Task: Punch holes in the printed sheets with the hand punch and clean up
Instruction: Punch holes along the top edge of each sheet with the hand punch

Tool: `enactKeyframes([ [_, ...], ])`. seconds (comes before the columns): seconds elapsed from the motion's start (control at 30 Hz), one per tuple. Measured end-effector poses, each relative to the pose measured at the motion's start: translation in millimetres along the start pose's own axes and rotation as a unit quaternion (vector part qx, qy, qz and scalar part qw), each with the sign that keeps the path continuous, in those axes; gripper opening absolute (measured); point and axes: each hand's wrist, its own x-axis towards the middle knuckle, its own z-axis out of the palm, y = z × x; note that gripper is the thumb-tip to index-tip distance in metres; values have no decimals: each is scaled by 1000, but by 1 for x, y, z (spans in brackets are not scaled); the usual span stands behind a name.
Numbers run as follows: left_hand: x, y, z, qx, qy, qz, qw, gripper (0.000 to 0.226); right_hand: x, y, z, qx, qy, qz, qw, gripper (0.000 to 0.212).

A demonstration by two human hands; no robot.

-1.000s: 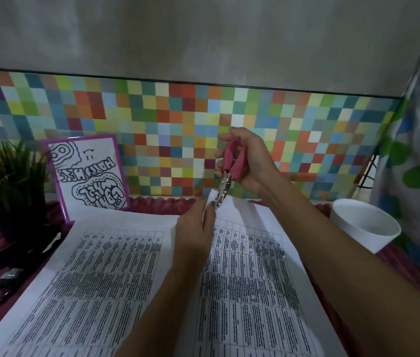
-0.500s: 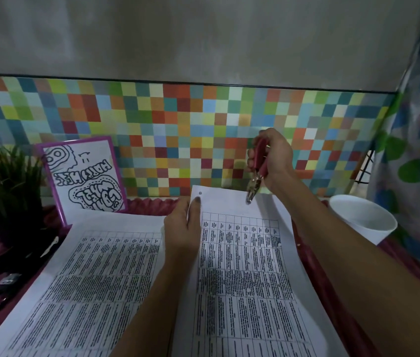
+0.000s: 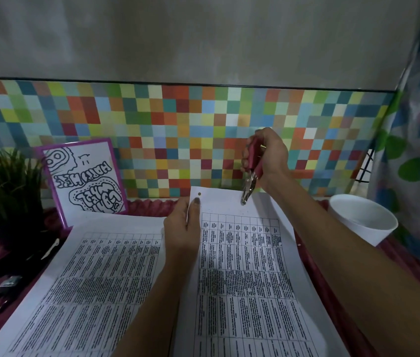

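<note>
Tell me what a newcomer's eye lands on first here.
The bright tile band runs across the back wall. In front of it, the right hand grips a pink punch at the top edge of a sheet, which the left hand pinches near one punched hole. A white cup stands at the far right.

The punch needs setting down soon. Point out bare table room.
Pink mat shows bare at the back, between the framed drawing and the held sheet, and narrowly beside the white cup. Left is crowded: plant, black clutter.
</note>
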Motion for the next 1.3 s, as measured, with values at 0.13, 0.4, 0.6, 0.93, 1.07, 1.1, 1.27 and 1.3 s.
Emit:
enactKeyframes([
  [0.13,-1,4,0,0,-3,0,1000,31,0,1,2,5,0,2,1000,29],
  [0.4,-1,4,0,-47,-21,-44,998,29,-4,0,3,10,26,-11,1000,32],
  [0.6,16,7,-9,-118,-123,-279,945,22,-9,-3,8,21,-4,-10,1000,30],
  [0.93,10,11,-2,-52,-51,-213,974,7,-13,-8,-1,-71,-150,6,986,19],
  [1.07,11,6,0,-37,-44,-215,975,12,-12,-7,-3,-68,-146,-21,987,32],
  [1.1,11,5,1,-36,-37,-214,975,15,-13,-6,-3,-53,-152,-17,987,35],
  [1.27,9,6,3,-20,-23,-237,971,19,-25,4,3,-88,-215,-62,971,33],
  [1.3,9,6,3,-18,-21,-238,971,18,-26,4,3,-97,-219,-74,968,32],
])
